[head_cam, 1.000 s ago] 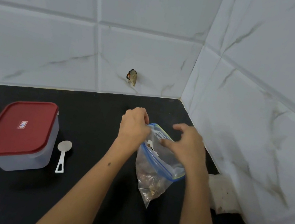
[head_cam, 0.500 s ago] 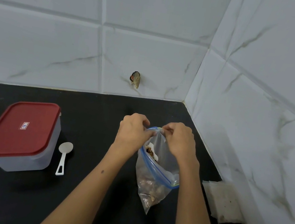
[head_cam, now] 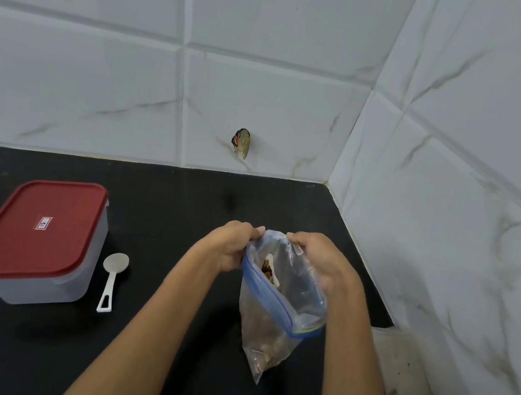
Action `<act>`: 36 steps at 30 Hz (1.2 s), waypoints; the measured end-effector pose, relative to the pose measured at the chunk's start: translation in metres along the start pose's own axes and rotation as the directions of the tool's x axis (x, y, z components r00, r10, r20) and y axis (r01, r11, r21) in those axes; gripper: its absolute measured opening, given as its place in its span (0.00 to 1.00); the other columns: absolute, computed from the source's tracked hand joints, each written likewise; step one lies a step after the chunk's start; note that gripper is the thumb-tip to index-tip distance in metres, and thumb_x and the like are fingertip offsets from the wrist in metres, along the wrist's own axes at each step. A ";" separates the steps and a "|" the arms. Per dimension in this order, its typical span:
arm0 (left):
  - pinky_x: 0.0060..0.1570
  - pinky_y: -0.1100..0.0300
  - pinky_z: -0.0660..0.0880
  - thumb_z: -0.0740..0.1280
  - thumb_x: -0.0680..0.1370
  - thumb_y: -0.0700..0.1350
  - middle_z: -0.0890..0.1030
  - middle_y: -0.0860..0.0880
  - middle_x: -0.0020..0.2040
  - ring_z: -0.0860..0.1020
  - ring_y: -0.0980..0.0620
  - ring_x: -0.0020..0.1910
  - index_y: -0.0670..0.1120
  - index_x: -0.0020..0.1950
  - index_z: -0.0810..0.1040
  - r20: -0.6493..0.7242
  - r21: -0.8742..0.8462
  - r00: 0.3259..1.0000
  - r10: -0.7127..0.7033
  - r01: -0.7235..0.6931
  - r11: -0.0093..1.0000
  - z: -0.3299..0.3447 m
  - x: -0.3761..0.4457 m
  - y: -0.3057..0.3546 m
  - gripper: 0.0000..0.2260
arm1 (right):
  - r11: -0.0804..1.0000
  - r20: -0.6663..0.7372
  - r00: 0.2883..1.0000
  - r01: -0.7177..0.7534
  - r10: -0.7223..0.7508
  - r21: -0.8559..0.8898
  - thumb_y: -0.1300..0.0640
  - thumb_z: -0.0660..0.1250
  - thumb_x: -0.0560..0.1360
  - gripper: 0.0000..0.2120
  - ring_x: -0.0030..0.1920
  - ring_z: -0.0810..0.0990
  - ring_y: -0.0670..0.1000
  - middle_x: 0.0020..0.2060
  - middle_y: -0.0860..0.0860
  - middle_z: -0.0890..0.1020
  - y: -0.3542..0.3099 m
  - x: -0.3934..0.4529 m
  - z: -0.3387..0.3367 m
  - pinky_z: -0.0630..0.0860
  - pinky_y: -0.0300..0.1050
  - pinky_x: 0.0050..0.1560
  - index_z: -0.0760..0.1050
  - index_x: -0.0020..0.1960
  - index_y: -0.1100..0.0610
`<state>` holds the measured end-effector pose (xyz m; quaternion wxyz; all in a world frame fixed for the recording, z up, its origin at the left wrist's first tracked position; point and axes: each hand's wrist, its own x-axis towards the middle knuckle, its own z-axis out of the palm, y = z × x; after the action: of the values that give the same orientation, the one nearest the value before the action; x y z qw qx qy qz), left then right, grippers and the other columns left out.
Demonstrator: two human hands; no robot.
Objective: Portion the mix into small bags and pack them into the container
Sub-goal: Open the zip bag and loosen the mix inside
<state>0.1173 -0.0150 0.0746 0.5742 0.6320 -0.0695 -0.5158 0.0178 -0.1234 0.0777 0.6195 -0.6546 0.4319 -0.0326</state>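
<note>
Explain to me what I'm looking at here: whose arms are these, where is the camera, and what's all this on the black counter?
There is no machine here, only a person. The camera sits on their head and looks down, so the two bare arms come in from the bottom. The left hand and right hand each pinch the top edge of a clear bag with a blue zip strip; brown mix shows inside. On the black counter to the left stands a plastic container with its red lid on, and a white spoon lies beside it. Something pale and flat lies by the right wall; I cannot tell what.
</note>
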 end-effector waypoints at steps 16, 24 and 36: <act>0.47 0.54 0.77 0.68 0.77 0.44 0.76 0.44 0.53 0.77 0.50 0.49 0.43 0.58 0.72 -0.278 0.142 0.939 0.204 -0.170 0.975 0.002 0.013 -0.026 0.12 | 0.982 -0.106 0.992 -0.053 0.073 0.183 0.46 0.66 0.75 0.13 0.40 0.79 0.51 0.40 0.55 0.80 0.025 -0.020 -0.001 0.72 0.43 0.34 0.77 0.47 0.57; 0.31 0.61 0.72 0.66 0.68 0.69 0.72 0.50 0.26 0.72 0.54 0.25 0.44 0.30 0.72 -0.247 0.732 0.898 0.363 -0.073 0.677 -0.003 -0.024 -0.023 0.28 | 0.979 -0.383 0.912 0.079 -0.146 -0.187 0.43 0.66 0.74 0.16 0.50 0.75 0.49 0.51 0.52 0.78 0.046 -0.039 -0.007 0.72 0.47 0.52 0.77 0.54 0.54; 0.29 0.63 0.78 0.75 0.71 0.46 0.84 0.38 0.42 0.82 0.49 0.33 0.34 0.45 0.82 -0.178 0.288 0.968 0.176 -0.120 0.950 0.002 -0.055 -0.046 0.14 | 0.984 -0.359 0.926 -0.160 0.122 -0.080 0.61 0.71 0.72 0.09 0.40 0.83 0.53 0.45 0.59 0.81 0.057 -0.074 -0.012 0.82 0.49 0.46 0.77 0.50 0.62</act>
<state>0.0671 0.0363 0.0697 0.5222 0.7474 -0.1294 -0.3899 -0.0649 -0.0799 0.0692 0.4967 -0.6378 0.5830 -0.0812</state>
